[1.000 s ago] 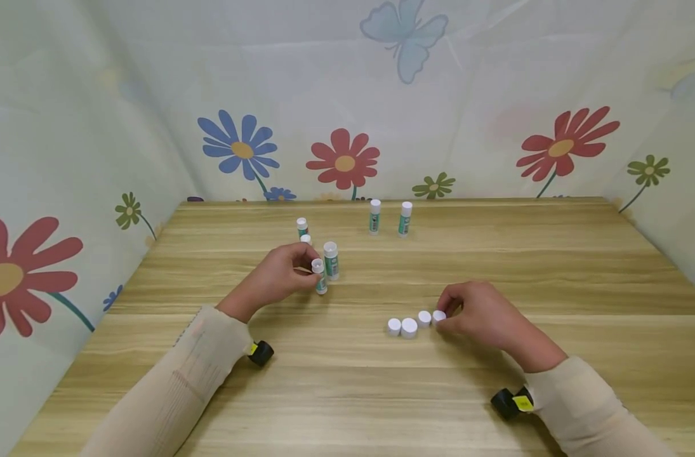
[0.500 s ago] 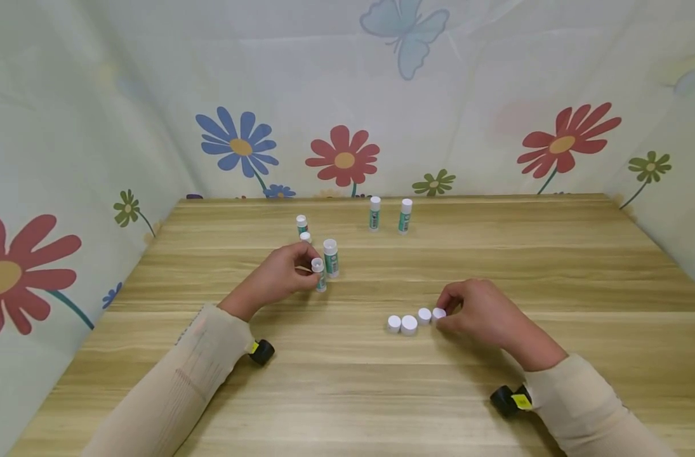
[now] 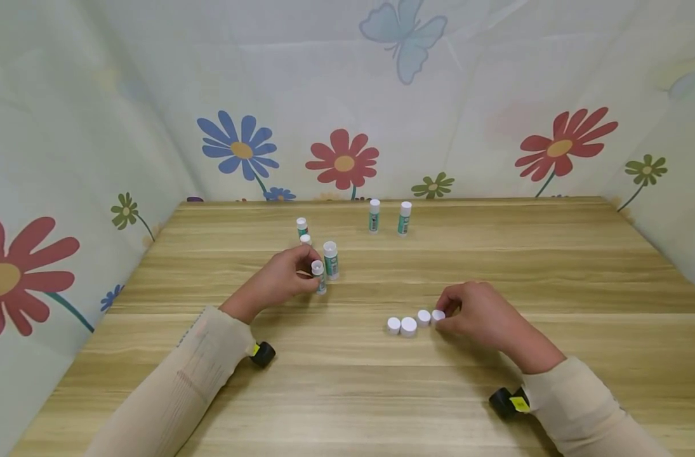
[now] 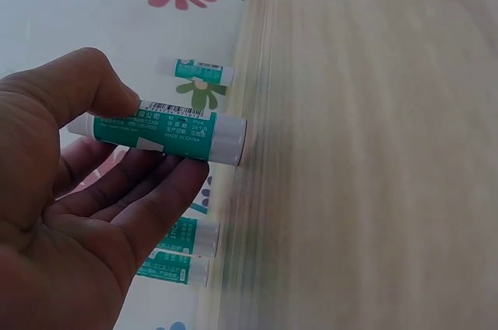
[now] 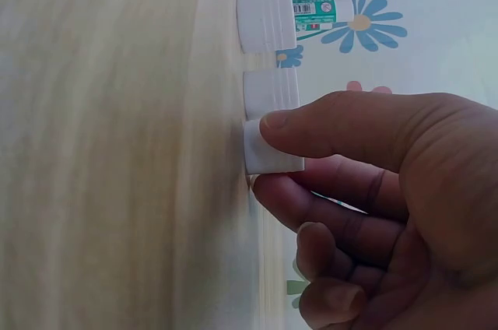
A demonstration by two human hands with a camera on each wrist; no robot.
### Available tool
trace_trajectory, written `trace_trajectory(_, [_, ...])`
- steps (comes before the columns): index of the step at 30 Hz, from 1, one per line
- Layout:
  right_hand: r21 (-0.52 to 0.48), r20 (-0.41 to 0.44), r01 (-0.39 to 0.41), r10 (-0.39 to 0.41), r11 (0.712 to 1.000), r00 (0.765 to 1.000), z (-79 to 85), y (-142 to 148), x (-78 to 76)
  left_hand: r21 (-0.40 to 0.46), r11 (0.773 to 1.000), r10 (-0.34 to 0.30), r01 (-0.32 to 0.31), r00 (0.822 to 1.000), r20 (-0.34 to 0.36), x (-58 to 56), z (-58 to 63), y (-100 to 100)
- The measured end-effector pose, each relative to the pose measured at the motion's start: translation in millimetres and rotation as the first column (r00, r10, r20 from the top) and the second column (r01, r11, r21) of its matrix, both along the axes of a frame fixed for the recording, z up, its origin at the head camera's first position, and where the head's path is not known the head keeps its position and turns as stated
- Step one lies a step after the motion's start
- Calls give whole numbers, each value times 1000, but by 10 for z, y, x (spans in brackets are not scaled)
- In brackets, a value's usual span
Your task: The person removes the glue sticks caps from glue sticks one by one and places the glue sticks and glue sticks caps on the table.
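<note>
1. Table [image 3: 347,400]: fills the lower frame.
2. Left hand [image 3: 278,279], left of centre: thumb and fingers curl round an upright stick [image 4: 183,135], probably to steady it.
3. Right hand [image 3: 487,315], lower right: thumb and a finger pinch an end cap [image 5: 272,151], seemingly to keep it in place.
4. Wide stick [image 3: 331,261], centre: stands just beside the held one.
5. Small stick [image 3: 305,239], behind the left hand: mostly hidden, only its white top showing.
</note>
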State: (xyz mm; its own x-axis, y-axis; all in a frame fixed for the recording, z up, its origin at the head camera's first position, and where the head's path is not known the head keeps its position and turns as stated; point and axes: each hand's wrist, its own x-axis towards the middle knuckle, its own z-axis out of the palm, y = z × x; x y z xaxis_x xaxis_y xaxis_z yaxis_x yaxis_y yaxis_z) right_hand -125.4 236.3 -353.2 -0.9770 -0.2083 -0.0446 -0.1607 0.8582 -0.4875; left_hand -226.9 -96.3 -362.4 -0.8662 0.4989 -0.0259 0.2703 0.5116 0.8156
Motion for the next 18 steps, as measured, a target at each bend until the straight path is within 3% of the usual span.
trace_trajectory(9, [1, -2, -1, 1, 1000, 1000, -12, 1, 19, -47, 999, -18, 17, 1000, -17, -5, -3, 9])
trace_trajectory(14, [-5, -2, -1, 1, 1000, 1000, -13, 1, 20, -125, 992, 14, -16, 1000, -17, 48, 121, -10])
trace_trajectory(18, [-6, -6, -2, 2, 1000, 1000, -15, 1, 13, -139, 989, 51, -55, 998, -33, 127, 253, 3])
